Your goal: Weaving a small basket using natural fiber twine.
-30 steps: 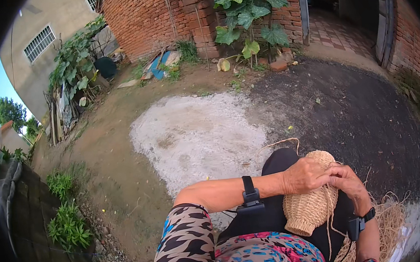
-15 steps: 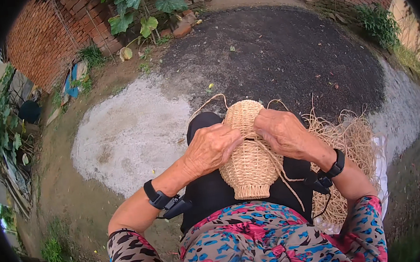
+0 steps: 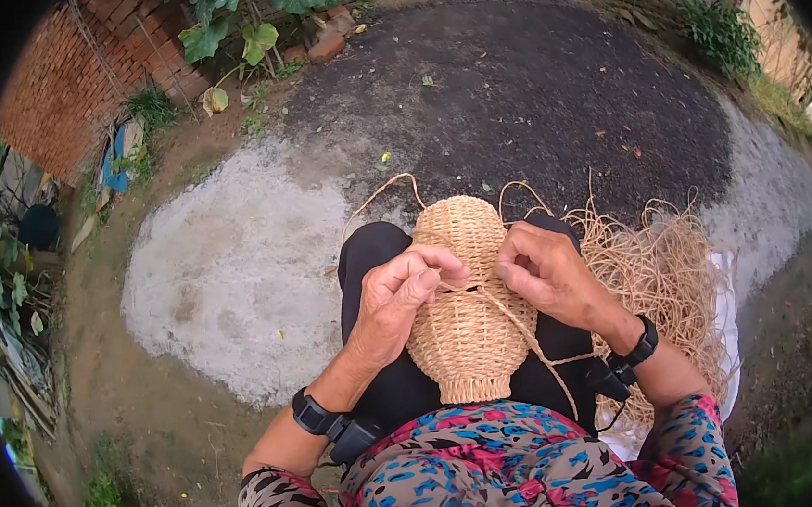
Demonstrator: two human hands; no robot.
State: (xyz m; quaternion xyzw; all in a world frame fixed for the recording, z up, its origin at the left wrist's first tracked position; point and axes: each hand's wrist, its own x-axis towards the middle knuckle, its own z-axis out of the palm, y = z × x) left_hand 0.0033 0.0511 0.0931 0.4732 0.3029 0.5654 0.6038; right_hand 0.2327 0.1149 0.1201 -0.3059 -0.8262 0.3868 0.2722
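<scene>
A pale woven straw basket piece [image 3: 472, 344], narrow at a braided rim near my waist and rounded at the far end, lies across my lap. A dark slit crosses its middle, with a twisted straw cord [image 3: 531, 337] trailing from there to the right. My left hand [image 3: 400, 297] is closed in a pinch at the slit's left side, where a short strand shows by its fingertips. Right of the slit, my right hand [image 3: 551, 275] has its fingers curled against the thumb; whatever lies between them is hidden.
A heap of loose straw cord [image 3: 656, 299] lies on a white sheet [image 3: 727, 322] by my right leg. Cord loops rise beyond both knees. Ahead are dark gravelly ground [image 3: 528, 98], a pale concrete patch [image 3: 233, 259], brick walls [image 3: 55, 101] and leafy plants [image 3: 257, 40].
My left hand has turned and loosened from its tight grip at the slit, its fingers now more visible. My right hand has drawn slightly toward me. The view has shifted a little.
</scene>
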